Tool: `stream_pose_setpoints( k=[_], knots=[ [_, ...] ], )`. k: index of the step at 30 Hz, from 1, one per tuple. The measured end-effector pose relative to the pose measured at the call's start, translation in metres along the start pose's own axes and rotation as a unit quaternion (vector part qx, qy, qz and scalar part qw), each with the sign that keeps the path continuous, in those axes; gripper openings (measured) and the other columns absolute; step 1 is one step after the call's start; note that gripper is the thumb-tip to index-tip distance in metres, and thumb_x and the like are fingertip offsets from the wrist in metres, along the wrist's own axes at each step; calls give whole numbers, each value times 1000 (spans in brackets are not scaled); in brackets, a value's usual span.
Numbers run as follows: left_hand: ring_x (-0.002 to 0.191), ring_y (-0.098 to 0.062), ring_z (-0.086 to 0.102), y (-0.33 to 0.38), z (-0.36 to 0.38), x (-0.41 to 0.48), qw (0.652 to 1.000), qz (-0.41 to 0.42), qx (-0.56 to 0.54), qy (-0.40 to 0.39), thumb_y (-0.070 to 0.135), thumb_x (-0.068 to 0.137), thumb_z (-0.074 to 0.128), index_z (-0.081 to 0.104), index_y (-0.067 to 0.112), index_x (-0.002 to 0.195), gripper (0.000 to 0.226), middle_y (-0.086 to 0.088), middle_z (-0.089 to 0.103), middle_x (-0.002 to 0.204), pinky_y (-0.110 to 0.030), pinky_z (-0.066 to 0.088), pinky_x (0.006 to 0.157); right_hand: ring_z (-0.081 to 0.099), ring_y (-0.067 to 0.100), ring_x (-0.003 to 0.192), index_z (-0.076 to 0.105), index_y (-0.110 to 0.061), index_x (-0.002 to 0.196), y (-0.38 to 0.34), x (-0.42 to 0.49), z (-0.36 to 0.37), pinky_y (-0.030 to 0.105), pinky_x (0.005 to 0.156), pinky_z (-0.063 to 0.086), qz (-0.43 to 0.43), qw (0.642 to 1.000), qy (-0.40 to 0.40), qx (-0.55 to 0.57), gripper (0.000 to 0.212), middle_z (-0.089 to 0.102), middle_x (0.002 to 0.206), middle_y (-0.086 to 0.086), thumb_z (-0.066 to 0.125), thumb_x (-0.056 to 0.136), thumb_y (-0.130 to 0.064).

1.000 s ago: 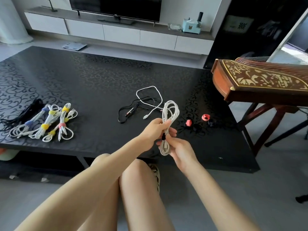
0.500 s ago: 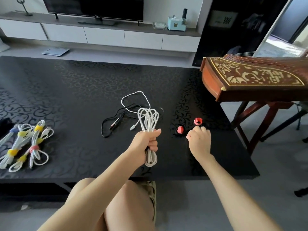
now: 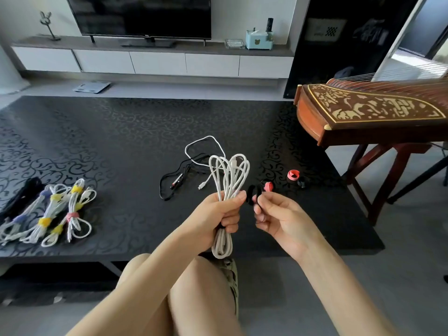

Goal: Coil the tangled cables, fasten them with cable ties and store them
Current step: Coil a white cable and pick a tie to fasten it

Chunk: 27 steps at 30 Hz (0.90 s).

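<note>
My left hand (image 3: 219,215) grips a coiled white cable (image 3: 229,175) at its middle, held upright above the near edge of the black table (image 3: 121,132). Just to its right, my right hand (image 3: 278,217) pinches a black cable tie (image 3: 253,194) curled into a ring. A loose white cable (image 3: 203,147) and a loose black cable (image 3: 174,183) lie on the table behind the coil. Two red cable ties (image 3: 292,175) (image 3: 268,186) and a black one (image 3: 301,182) rest on the table to the right.
Several tied white cable bundles (image 3: 55,214) with yellow, pink and purple ties lie at the table's left, beside a black bundle (image 3: 20,198). A wooden zither (image 3: 371,112) on a stand juts in at the right. My knees are below the table edge.
My right hand has come back from the ties on the table, now pinching a black tie next to the coil. The left hand has kept its grip on the coil.
</note>
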<state>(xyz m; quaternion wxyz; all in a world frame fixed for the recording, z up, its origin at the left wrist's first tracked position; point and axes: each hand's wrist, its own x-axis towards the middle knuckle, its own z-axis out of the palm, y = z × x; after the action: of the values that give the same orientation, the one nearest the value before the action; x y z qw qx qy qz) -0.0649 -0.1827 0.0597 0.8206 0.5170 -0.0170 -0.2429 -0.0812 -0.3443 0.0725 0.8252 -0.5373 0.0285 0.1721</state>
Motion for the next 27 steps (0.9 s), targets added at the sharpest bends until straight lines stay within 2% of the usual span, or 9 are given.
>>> stream_pose_setpoints(
  k=[4, 8, 12, 14, 18, 21, 23, 24, 27],
  knots=[
    [40, -5, 26, 9, -4, -19, 999, -5, 31, -29, 24, 82, 68, 44, 16, 74, 26, 7, 27, 51, -17, 30, 38, 39, 7, 46, 72, -14, 76, -5, -7, 15, 18, 42, 32, 32, 998, -52, 33, 13, 46, 54, -2, 60, 81, -17],
    [39, -5, 27, 18, -8, -35, 999, -7, 9, -49, 18, 83, 64, 42, 14, 73, 24, 6, 31, 50, -17, 28, 37, 27, 4, 38, 68, -11, 78, -12, -16, 24, 17, 37, 21, 70, 996, -48, 30, 12, 33, 45, -6, 59, 81, -18],
    [42, -5, 29, 22, -8, -48, 998, 3, 51, -40, 26, 83, 60, 57, 9, 92, 19, 1, 46, 63, -16, 28, 38, 24, 4, 35, 63, -8, 79, -19, -26, 38, 16, 36, 19, 105, 991, -57, 52, 9, 28, 41, -8, 59, 79, -15],
    [44, -5, 32, 22, -7, -51, 997, 7, 60, -38, 27, 85, 61, 57, 12, 91, 17, 0, 50, 71, -16, 29, 38, 25, 4, 34, 61, -7, 79, -20, -30, 46, 16, 34, 18, 149, 982, -74, 87, 8, 28, 40, -8, 63, 76, -14],
    [58, -12, 54, 23, -11, -59, 998, 12, 59, -18, 27, 82, 69, 65, 19, 76, 11, 3, 63, 76, -17, 33, 40, 30, 7, 31, 50, -8, 77, -21, -39, 55, 17, 31, 23, 214, 948, -114, 205, 38, 33, 38, -4, 82, 59, 3],
    [59, -13, 58, 23, -13, -62, 1000, -2, 19, -10, 30, 81, 69, 64, 14, 87, 18, 3, 67, 74, -16, 35, 39, 28, 6, 32, 50, -10, 66, -20, -45, 60, 16, 32, 22, 185, 971, -87, 127, 21, 33, 39, -4, 70, 69, -3],
    [56, -12, 57, 24, -14, -64, 999, -22, -37, -4, 31, 77, 68, 58, 7, 101, 35, -1, 67, 76, -16, 35, 38, 26, 6, 32, 57, -8, 78, -18, -50, 64, 17, 34, 20, 133, 989, -63, 26, 9, 36, 39, -3, 59, 79, 0],
    [54, -12, 56, 26, -16, -66, 997, -29, -70, -3, 29, 75, 69, 56, 5, 105, 40, -4, 67, 78, -16, 36, 37, 26, 7, 32, 57, -7, 88, -16, -52, 67, 18, 35, 19, 105, 993, -57, -25, 11, 40, 40, -2, 55, 84, 3],
    [49, -11, 54, 27, -16, -68, 987, -55, -153, 4, 14, 75, 66, 55, 3, 104, 32, -9, 67, 78, -14, 36, 35, 32, 9, 34, 55, -3, 107, -12, -58, 71, 21, 37, 23, 43, 987, -50, -145, 21, 50, 44, -1, 48, 89, 6]
  ],
)
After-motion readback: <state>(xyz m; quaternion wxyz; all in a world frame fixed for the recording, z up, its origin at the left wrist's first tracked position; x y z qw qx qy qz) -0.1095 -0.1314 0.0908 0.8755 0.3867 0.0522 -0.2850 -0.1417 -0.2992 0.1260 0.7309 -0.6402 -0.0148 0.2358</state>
